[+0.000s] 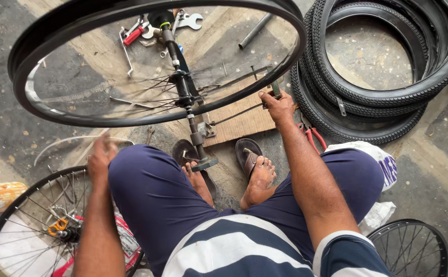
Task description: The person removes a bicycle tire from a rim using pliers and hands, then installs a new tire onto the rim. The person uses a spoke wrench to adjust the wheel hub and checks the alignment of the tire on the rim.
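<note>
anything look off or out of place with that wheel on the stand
The black bicycle rim on the upright metal truing stand is blurred, apparently spinning. Its thin spokes bunch at the hub. The right hand grips a small tool; nothing looks broken.

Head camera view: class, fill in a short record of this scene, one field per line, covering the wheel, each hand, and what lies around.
Wheel: black bicycle rim, spokes blurred, mounted on a metal stand
Right hand: at the rim's edge, gripping a small tool
Left hand: blurred, beside the left knee, grasp unclear
Right side: stacked black tyres
Lower left: second spoked wheel
Floor behind: spanners
</note>
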